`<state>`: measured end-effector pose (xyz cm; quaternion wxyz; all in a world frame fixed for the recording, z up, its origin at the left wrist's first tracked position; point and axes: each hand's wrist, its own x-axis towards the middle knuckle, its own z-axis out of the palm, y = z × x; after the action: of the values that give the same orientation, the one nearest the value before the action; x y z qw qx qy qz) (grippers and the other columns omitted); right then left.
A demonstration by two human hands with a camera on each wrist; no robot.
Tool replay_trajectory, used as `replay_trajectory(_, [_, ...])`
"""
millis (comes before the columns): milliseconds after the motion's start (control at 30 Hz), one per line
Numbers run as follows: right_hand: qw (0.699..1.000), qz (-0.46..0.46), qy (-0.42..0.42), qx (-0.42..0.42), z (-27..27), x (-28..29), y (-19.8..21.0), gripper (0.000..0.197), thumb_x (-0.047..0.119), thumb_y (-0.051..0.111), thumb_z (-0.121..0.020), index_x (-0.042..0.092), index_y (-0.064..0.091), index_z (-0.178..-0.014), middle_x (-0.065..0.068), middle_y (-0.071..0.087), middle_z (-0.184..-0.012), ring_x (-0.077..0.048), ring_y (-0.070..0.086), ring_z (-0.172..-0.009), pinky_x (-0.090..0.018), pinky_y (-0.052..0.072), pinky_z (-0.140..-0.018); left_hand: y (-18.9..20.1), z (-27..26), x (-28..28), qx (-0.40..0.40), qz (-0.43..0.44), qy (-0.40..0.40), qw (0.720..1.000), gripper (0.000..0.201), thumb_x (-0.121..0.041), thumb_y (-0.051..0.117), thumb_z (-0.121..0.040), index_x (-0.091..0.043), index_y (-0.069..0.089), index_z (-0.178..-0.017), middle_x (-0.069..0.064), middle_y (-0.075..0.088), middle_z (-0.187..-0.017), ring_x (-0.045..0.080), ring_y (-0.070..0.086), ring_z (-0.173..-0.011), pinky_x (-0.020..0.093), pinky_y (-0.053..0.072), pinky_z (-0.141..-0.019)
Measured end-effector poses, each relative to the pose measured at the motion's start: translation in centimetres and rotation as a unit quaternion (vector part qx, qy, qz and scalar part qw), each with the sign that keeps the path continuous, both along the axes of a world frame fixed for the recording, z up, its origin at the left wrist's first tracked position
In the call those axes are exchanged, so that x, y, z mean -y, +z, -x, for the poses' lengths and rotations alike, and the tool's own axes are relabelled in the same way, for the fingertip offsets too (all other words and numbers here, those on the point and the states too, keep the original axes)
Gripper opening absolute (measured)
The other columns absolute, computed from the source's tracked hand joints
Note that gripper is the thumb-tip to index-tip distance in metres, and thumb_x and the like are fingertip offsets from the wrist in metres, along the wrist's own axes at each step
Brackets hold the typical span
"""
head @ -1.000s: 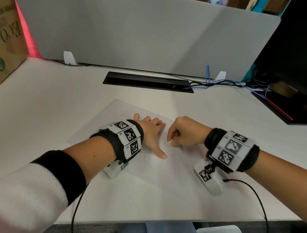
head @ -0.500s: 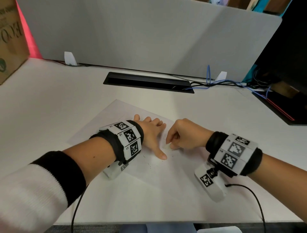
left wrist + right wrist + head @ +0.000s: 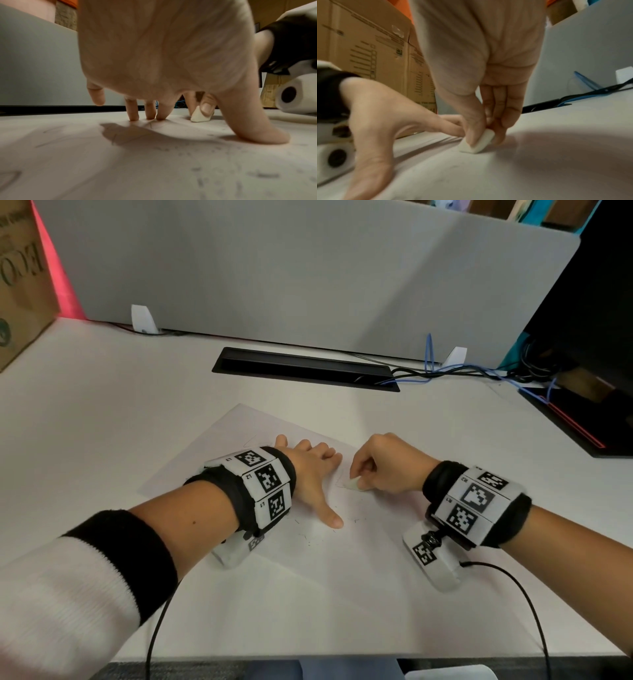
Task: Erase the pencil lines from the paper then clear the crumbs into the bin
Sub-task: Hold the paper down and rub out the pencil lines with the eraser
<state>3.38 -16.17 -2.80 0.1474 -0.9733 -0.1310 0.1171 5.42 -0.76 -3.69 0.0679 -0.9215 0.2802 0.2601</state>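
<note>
Shifted leftward, right hand (image 3: 387,465) pinches eraser (image 3: 352,484); left hand (image 3: 310,474) flat on paper (image 3: 239,433).

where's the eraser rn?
Head view: eraser is pinched in the right hand, tip on the paper, just right of the left hand's fingertips at the desk's centre.

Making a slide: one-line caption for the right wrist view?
Right hand pinches a white eraser against the paper while the left hand holds it flat.
</note>
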Motion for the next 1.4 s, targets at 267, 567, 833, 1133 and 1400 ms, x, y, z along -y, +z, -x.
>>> replay_trajectory(267, [0.999, -0.012, 0.014, -0.027, 2.1, 0.1, -0.3, 0.017, 0.006, 0.067, -0.077, 0.011, 0.073, -0.093, -0.006, 0.071, -0.083, -0.014, 0.060, -0.074, -0.012, 0.044, -0.066, 0.3, 0.2, 0.2, 0.002, -0.013, -0.003, 1.000, 0.115, -0.075, 0.059, -0.066, -0.027, -0.005, -0.149, -0.010, -0.001, -0.156, 0.018, 0.007, -0.141, 0.052, 0.007, -0.112])
replay_trajectory(567, [0.999, -0.004, 0.022, -0.042, 2.6, 0.1, -0.2, 0.016, 0.010, 0.068, -0.078, 0.011, 0.073, -0.093, -0.005, 0.071, -0.084, -0.013, 0.060, -0.074, -0.017, 0.048, -0.070, 0.5, 0.3, 0.3, 0.002, -0.017, -0.004, 1.000, 0.114, -0.073, 0.059, -0.067, -0.025, -0.003, -0.150, -0.010, 0.000, -0.156, 0.018, 0.007, -0.141, 0.051, 0.008, -0.112])
replay_trajectory(833, [1.000, 0.010, -0.009, -0.010, 1.2, 0.8, 0.0, 0.016, 0.007, 0.068, -0.076, 0.010, 0.073, -0.091, -0.006, 0.069, -0.082, -0.013, 0.056, -0.072, -0.011, 0.041, -0.062, 0.2, 0.0, 0.1, 0.005, -0.007, -0.007, 1.000, 0.114, -0.075, 0.059, -0.066, -0.028, -0.003, -0.149, -0.011, 0.001, -0.156, 0.017, 0.009, -0.141, 0.048, 0.008, -0.110])
replay_trajectory(1133, [1.000, 0.001, -0.011, 0.003, 0.9, 0.8, 0.0, 0.015, 0.009, 0.067, -0.078, 0.009, 0.073, -0.092, -0.003, 0.063, -0.076, -0.015, 0.055, -0.072, -0.020, 0.043, -0.068, 0.1, 0.0, 0.1, 0.003, -0.004, -0.008, 1.000, 0.112, -0.075, 0.059, -0.066, -0.027, 0.000, -0.149, -0.010, 0.002, -0.156, 0.018, 0.010, -0.140, 0.050, 0.008, -0.111])
replay_trajectory(1400, [1.000, 0.000, 0.019, -0.016, 1.7, 0.5, 0.1, 0.015, 0.012, 0.068, -0.078, 0.012, 0.073, -0.092, -0.002, 0.068, -0.081, -0.012, 0.056, -0.072, -0.012, 0.041, -0.062, 0.0, -0.5, -0.3, -0.010, 0.016, -0.014, 1.000, 0.113, -0.071, 0.062, -0.067, -0.031, -0.005, -0.149, -0.013, -0.006, -0.157, 0.020, 0.003, -0.144, 0.050, 0.009, -0.115])
